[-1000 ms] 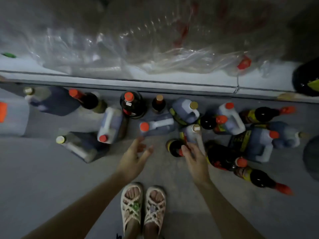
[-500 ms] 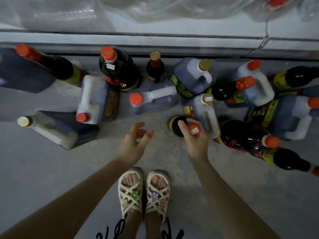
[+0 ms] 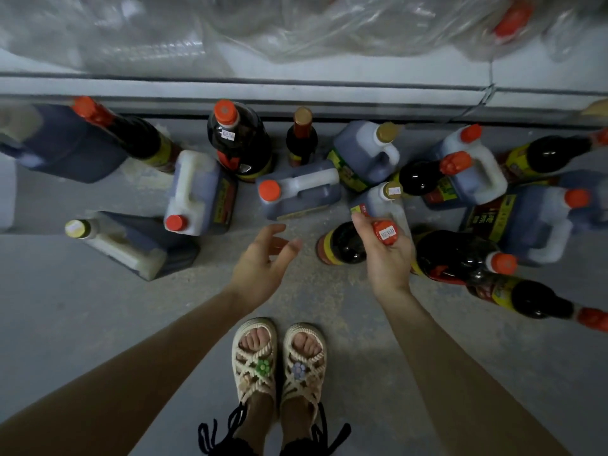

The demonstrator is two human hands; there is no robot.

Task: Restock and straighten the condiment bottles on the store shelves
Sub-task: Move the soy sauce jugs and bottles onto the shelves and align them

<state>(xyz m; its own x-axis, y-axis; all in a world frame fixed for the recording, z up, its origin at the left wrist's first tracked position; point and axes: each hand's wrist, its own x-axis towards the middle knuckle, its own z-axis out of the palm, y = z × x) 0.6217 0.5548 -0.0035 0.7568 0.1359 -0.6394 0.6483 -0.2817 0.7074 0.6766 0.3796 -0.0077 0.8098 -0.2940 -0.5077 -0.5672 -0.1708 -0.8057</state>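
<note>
Several dark sauce bottles and handled jugs stand on the grey floor below me. My right hand point(image 3: 388, 258) grips the neck of a small dark bottle point(image 3: 345, 243) with a red cap and yellow-red label, just in front of a gold-capped jug point(image 3: 381, 202). My left hand point(image 3: 263, 258) hovers open over bare floor, left of that bottle and just in front of a red-capped jug point(image 3: 299, 189), touching nothing. Another red-capped jug point(image 3: 197, 192) stands further left.
A white shelf ledge point(image 3: 296, 83) runs across the top, with clear plastic wrap point(image 3: 296, 24) piled on it. More bottles crowd the right side, one large dark bottle point(image 3: 460, 255) right beside my right hand. My sandalled feet point(image 3: 279, 360) stand close behind.
My right hand went from reaching towards the small red-capped bottle to gripping its neck. My view dropped closer to the floor. The left hand stayed open in about the same place.
</note>
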